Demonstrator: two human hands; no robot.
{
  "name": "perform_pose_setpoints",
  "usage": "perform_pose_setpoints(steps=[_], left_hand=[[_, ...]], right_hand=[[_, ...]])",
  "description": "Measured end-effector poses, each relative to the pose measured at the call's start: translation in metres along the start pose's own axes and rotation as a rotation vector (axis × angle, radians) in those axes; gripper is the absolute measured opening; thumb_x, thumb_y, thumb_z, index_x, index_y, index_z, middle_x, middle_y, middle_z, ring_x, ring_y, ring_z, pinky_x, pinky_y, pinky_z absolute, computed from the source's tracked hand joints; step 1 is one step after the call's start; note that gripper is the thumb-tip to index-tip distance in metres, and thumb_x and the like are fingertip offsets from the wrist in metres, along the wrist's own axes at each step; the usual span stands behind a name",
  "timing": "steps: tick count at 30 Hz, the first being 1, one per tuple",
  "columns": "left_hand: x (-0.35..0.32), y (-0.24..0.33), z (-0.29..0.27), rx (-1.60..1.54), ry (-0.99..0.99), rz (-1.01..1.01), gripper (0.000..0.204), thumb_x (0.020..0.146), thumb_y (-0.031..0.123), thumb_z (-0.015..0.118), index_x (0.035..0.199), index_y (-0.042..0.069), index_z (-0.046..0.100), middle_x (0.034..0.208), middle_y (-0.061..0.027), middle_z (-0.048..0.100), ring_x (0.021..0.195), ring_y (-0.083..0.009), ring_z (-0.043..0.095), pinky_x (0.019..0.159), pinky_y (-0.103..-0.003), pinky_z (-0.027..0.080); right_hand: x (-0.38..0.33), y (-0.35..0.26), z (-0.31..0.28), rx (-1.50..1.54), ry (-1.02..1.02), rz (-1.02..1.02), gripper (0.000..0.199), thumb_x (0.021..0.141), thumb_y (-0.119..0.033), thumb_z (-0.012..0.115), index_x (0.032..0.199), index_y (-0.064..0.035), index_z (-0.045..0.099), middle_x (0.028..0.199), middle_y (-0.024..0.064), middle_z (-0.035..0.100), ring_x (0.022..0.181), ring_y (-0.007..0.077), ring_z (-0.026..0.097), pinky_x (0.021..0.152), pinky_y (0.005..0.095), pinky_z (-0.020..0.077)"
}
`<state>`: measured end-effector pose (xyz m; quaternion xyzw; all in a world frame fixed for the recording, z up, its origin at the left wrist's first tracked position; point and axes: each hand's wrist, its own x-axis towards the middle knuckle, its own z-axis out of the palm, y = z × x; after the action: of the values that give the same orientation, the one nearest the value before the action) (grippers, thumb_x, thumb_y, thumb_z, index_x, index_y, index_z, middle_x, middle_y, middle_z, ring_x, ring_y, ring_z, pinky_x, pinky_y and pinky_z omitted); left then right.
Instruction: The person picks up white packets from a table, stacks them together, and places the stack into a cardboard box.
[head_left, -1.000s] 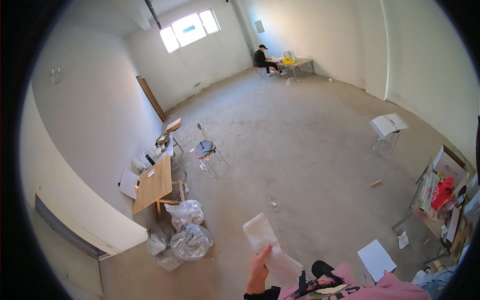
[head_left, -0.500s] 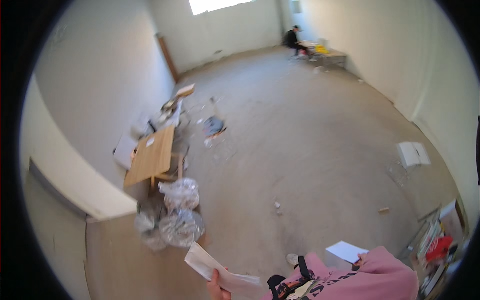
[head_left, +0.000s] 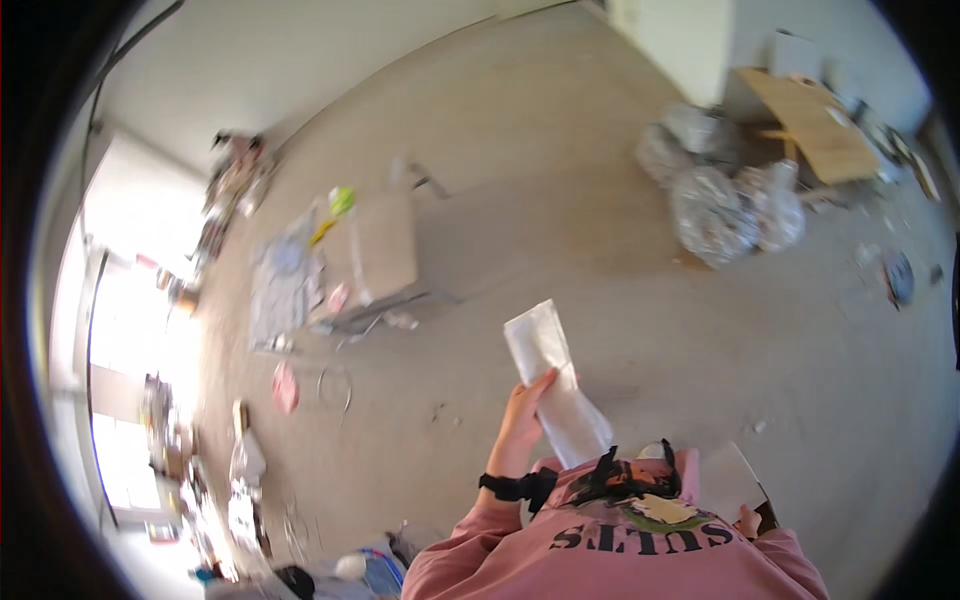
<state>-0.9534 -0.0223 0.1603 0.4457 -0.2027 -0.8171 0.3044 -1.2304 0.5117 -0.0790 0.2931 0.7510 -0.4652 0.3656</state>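
Note:
My left hand [head_left: 527, 405] is closed on a folded white sheet [head_left: 548, 350], held out in front of my body with the thumb across it. The sheet is long, limp and slightly shiny; whether it is paper or plastic I cannot tell. Low at the right, beside my pink top, my right hand [head_left: 747, 521] grips the edge of a flat white panel [head_left: 728, 478] with a dark rim. Only some fingers of that hand show, and my sleeve and body hide the rest. A black strap [head_left: 520, 487] circles my left wrist.
A low table [head_left: 385, 240] with a brown top stands ahead on the left, cloth and small things beside it. Stuffed clear plastic bags [head_left: 715, 215] sit at the right near a wooden table [head_left: 815, 125]. A pink disc [head_left: 285, 388] and clutter lie along the bright left side.
My view has swung left: the bags and wooden table now appear at the right, and the low table has come into view. Both hands keep their hold.

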Motion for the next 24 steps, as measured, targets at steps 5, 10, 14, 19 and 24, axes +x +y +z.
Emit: perform_pose_setpoints(steps=[5,10,14,19,24], left_hand=[[0.015,0.064,-0.089,-0.109,0.273,0.117,0.03,0.083,0.022,0.063,0.1,-0.003,0.058,0.085,-0.0095,0.064,0.074,-0.0184,0.062,0.065,-0.031,0.051],[0.022,0.141,-0.157,-0.186,0.355,0.256,0.027,0.083,0.02,0.062,0.099,-0.001,0.057,0.085,-0.0072,0.062,0.073,-0.0178,0.061,0.064,-0.031,0.05],[0.046,0.192,-0.21,-0.369,0.468,0.375,0.026,0.084,0.019,0.061,0.101,-0.001,0.057,0.089,-0.0079,0.062,0.077,-0.0193,0.061,0.067,-0.033,0.051],[0.102,0.228,-0.28,-0.369,0.607,0.371,0.028,0.084,0.019,0.061,0.103,-0.001,0.056,0.092,-0.0093,0.062,0.08,-0.022,0.061,0.071,-0.036,0.051],[0.169,0.279,-0.334,-0.503,0.6,0.307,0.029,0.084,0.015,0.058,0.107,-0.002,0.053,0.096,-0.0118,0.061,0.087,-0.0256,0.06,0.08,-0.04,0.049]], right_hand=[[-0.01,-0.099,0.136,-0.253,-0.173,-0.111,0.029,0.082,-0.021,0.054,0.097,0.0035,0.054,0.083,0.01,0.058,0.07,0.0241,0.059,0.059,0.0394,0.0482],[-0.046,-0.156,0.297,-0.427,-0.42,-0.18,0.034,0.084,-0.024,0.052,0.099,0.0065,0.053,0.087,0.012,0.059,0.074,0.025,0.06,0.063,0.0385,0.0484],[-0.098,-0.206,0.428,-0.475,-0.723,-0.261,0.038,0.086,-0.026,0.05,0.101,0.0088,0.052,0.09,0.0136,0.06,0.077,0.0256,0.06,0.067,0.0378,0.0485],[-0.147,-0.249,0.563,-0.445,-1.105,-0.333,0.043,0.088,-0.028,0.048,0.104,0.0117,0.051,0.095,0.0156,0.061,0.082,0.0265,0.061,0.071,0.0369,0.0487],[-0.134,-0.277,0.702,-0.383,-1.01,0.087,0.03,0.09,-0.02,0.048,0.105,0.0068,0.05,0.097,0.0138,0.058,0.083,0.0269,0.059,0.07,0.041,0.0499]])
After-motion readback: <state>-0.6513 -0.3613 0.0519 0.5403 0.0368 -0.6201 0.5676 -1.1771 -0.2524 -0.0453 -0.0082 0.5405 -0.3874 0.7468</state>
